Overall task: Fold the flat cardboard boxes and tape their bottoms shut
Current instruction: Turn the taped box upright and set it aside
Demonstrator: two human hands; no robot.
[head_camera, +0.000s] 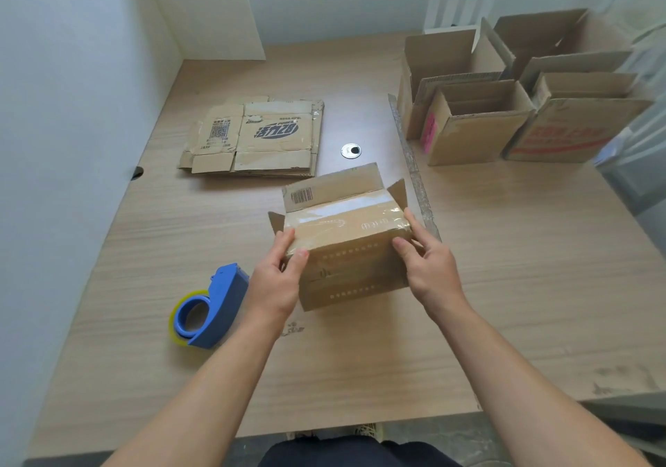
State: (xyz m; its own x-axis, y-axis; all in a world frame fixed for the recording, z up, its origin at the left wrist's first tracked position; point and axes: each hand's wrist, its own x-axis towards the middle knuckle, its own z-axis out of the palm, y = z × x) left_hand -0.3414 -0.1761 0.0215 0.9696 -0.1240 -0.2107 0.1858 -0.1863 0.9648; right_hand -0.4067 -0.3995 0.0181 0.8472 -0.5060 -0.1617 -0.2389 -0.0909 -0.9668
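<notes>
A small brown cardboard box (351,250) stands on the wooden table (504,286) in the middle of the view, clear tape across its upper face and a barcoded flap raised behind. My left hand (279,272) grips its left end, thumb on the front face and fingers round the corner. My right hand (427,266) grips its right end the same way. A blue tape dispenser (211,308) with a yellowish roll lies on the table, just left of my left wrist. A stack of flat cardboard boxes (256,138) lies further back on the left.
Several folded open-topped boxes (504,99) stand at the back right. A thin cardboard strip (414,167) lies between them and the held box. A round metal cable grommet (350,150) sits behind the box. A white wall borders the table on the left.
</notes>
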